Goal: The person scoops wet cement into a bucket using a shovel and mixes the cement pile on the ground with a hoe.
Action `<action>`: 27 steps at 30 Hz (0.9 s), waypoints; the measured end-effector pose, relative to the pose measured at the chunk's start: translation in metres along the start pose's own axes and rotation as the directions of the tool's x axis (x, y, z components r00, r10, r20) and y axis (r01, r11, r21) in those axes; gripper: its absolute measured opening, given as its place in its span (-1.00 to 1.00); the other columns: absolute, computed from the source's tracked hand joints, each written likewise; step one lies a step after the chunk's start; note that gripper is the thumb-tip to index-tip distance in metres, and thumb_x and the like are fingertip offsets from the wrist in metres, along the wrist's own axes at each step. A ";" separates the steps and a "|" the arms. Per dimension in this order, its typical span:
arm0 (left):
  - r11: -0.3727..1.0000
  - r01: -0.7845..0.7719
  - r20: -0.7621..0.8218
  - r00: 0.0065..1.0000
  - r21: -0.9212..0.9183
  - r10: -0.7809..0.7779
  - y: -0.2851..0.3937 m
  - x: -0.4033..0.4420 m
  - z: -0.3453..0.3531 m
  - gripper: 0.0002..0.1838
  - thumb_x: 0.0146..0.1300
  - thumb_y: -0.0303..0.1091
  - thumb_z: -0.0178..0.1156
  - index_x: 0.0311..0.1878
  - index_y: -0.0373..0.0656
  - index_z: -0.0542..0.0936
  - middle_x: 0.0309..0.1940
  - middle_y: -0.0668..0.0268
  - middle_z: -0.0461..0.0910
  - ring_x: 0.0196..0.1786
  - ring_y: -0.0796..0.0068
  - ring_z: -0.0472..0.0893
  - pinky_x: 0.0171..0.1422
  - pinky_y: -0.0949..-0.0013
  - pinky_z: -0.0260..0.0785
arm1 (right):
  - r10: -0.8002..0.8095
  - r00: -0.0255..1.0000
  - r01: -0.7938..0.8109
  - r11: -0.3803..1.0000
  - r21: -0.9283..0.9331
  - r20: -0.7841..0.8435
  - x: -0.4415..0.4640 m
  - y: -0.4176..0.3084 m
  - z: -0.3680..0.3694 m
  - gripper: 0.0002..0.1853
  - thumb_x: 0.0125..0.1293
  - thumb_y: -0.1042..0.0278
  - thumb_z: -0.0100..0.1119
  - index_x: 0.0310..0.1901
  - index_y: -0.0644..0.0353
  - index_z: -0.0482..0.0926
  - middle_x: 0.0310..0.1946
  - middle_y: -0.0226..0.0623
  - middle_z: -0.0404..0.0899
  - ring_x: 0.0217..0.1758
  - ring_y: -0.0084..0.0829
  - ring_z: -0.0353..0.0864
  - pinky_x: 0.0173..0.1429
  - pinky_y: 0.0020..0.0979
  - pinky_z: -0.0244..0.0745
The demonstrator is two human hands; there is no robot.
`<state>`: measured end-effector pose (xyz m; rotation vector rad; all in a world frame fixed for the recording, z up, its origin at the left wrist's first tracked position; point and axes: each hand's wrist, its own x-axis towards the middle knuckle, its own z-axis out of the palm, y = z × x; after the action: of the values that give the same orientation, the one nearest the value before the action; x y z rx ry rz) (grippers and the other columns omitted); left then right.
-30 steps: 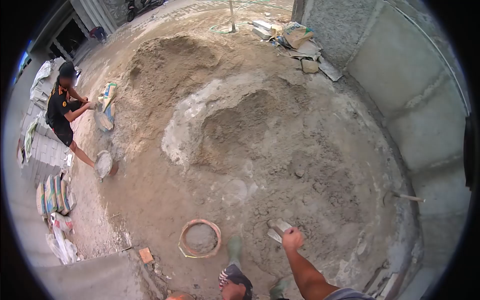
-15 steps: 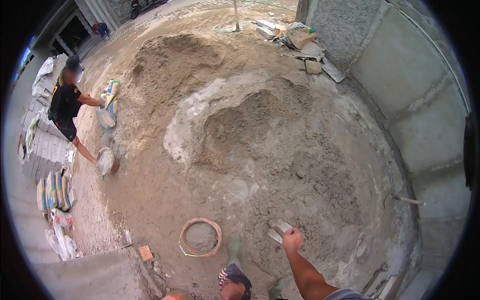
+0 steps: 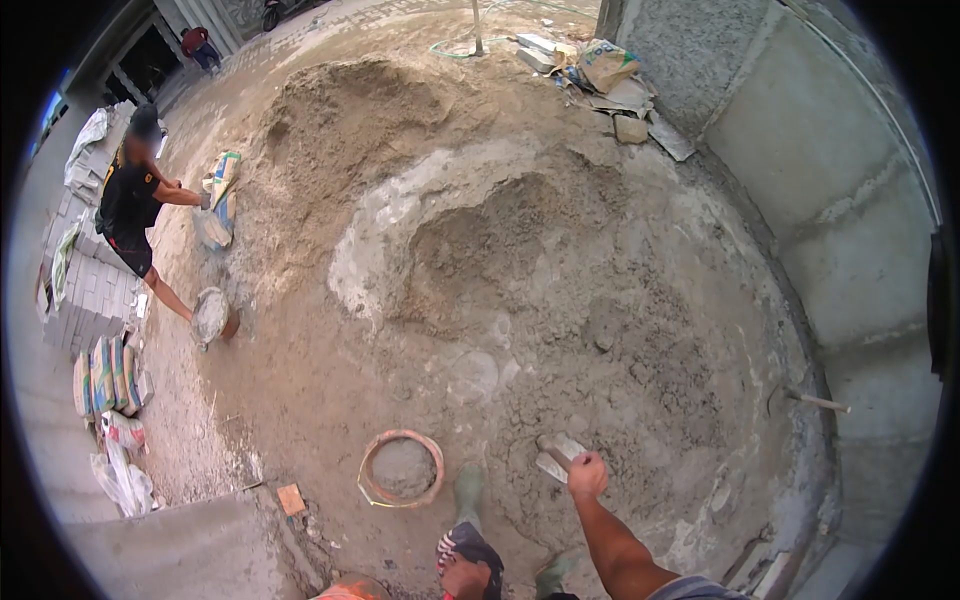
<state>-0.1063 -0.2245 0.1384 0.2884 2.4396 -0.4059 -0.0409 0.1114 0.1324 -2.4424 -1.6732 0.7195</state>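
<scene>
My right hand (image 3: 587,474) is closed round the handle of a flat trowel (image 3: 560,458), whose blade lies on the wet grey mortar (image 3: 640,400). My left hand (image 3: 466,578) is low in the view, by my knee above the green boot (image 3: 468,492); its fingers cannot be made out. To the left of the boot stands a round reddish bucket (image 3: 437,462) with grey mortar in it.
A co-worker in black (image 3: 130,195) leans toward a cement bag (image 3: 222,178) at left, near a second bucket (image 3: 212,318). A tool handle (image 3: 820,401) juts out beside the right wall (image 3: 850,250). Sand (image 3: 340,110) is heaped behind the mortar.
The co-worker at left has straightened somewhat and reaches out to the cement bag. A distant person now stands more upright. My right hand and the trowel have hardly moved.
</scene>
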 end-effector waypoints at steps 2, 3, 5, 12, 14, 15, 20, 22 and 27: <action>1.000 0.004 0.169 0.986 -0.003 -0.003 0.006 -0.004 -0.032 -0.46 0.29 0.19 0.22 0.02 -0.10 0.71 -0.07 0.07 0.77 0.03 0.05 0.76 0.10 -0.05 0.61 | 0.000 1.000 0.000 1.000 0.002 0.007 0.002 0.003 0.003 -0.78 0.24 0.18 0.22 -0.20 0.07 0.75 -0.18 -0.01 0.74 -0.05 0.12 0.68 0.04 0.07 0.53; 1.000 0.005 0.251 0.968 -0.005 -0.004 0.012 -0.007 -0.056 -0.44 0.30 0.19 0.21 0.10 -0.10 0.69 -0.01 0.06 0.76 0.08 0.03 0.75 0.14 -0.06 0.60 | -0.001 1.000 0.001 1.000 0.003 0.011 0.003 0.004 0.004 -0.78 0.24 0.18 0.22 -0.20 0.07 0.75 -0.18 -0.01 0.74 -0.05 0.12 0.68 0.04 0.07 0.54; 0.999 0.053 0.348 0.936 -0.004 -0.049 0.023 -0.012 -0.091 -0.38 0.31 0.19 0.19 0.24 -0.09 0.61 0.11 0.05 0.72 0.19 0.02 0.70 0.22 -0.05 0.57 | -0.008 1.000 0.008 1.000 -0.011 0.012 0.001 0.000 -0.001 -0.79 0.27 0.20 0.20 -0.21 0.09 0.73 -0.17 -0.04 0.74 -0.04 0.12 0.68 0.00 0.09 0.51; 0.992 0.108 0.323 0.943 -0.058 -0.084 0.026 -0.018 -0.102 -0.36 0.32 0.19 0.17 0.31 -0.04 0.57 0.17 0.05 0.69 0.26 0.00 0.67 0.28 -0.06 0.54 | -0.015 1.000 0.015 1.000 -0.002 -0.016 0.001 0.001 0.002 -0.78 0.24 0.20 0.23 -0.23 0.10 0.76 -0.23 0.00 0.74 -0.09 0.11 0.70 0.02 0.04 0.55; 0.994 0.087 0.315 0.947 -0.064 -0.062 0.022 -0.017 -0.095 -0.35 0.31 0.19 0.18 0.31 -0.05 0.57 0.16 0.04 0.69 0.25 0.01 0.67 0.28 -0.08 0.53 | -0.009 1.000 0.009 1.000 -0.009 -0.008 0.001 0.000 0.001 -0.78 0.23 0.20 0.23 -0.22 0.10 0.76 -0.23 0.00 0.74 -0.09 0.11 0.70 0.02 0.04 0.55; 0.995 0.075 0.311 0.949 -0.066 -0.050 0.020 -0.016 -0.092 -0.35 0.31 0.18 0.18 0.31 -0.05 0.57 0.16 0.04 0.69 0.25 0.01 0.67 0.29 -0.09 0.53 | -0.005 1.000 0.005 1.000 -0.012 -0.004 0.001 -0.001 0.000 -0.78 0.23 0.20 0.23 -0.22 0.10 0.76 -0.22 0.00 0.74 -0.09 0.11 0.70 0.02 0.04 0.55; 0.999 0.031 0.275 0.961 -0.004 -0.029 0.016 -0.007 -0.066 -0.22 0.21 0.16 0.25 0.40 -0.14 0.47 0.28 0.05 0.57 0.32 0.06 0.60 0.34 -0.02 0.48 | -0.014 1.000 0.014 1.000 0.003 -0.017 0.002 0.000 0.001 -0.78 0.23 0.22 0.23 -0.23 0.11 0.76 -0.21 0.02 0.74 -0.09 0.13 0.70 0.01 0.04 0.55; 1.000 0.016 0.248 0.968 0.019 -0.020 0.014 -0.004 -0.054 -0.13 0.15 0.16 0.30 0.44 -0.19 0.42 0.33 0.06 0.51 0.35 0.08 0.56 0.36 0.04 0.47 | -0.019 1.000 0.019 1.000 0.003 -0.019 0.002 0.001 0.001 -0.78 0.22 0.22 0.23 -0.24 0.12 0.76 -0.21 0.03 0.74 -0.09 0.13 0.69 0.01 0.05 0.55; 1.000 0.003 0.231 0.973 0.022 -0.008 0.012 -0.002 -0.048 -0.16 0.16 0.16 0.31 0.41 -0.18 0.44 0.32 0.06 0.52 0.34 0.07 0.56 0.35 0.04 0.47 | -0.027 1.000 0.027 1.000 0.002 -0.011 0.002 0.000 -0.001 -0.79 0.22 0.22 0.23 -0.25 0.12 0.75 -0.22 0.04 0.73 -0.09 0.14 0.69 0.00 0.07 0.54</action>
<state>-0.1284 -0.1965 0.1733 0.2296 2.2098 -0.4435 -0.0400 0.1140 0.1329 -2.4128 -1.6978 0.7020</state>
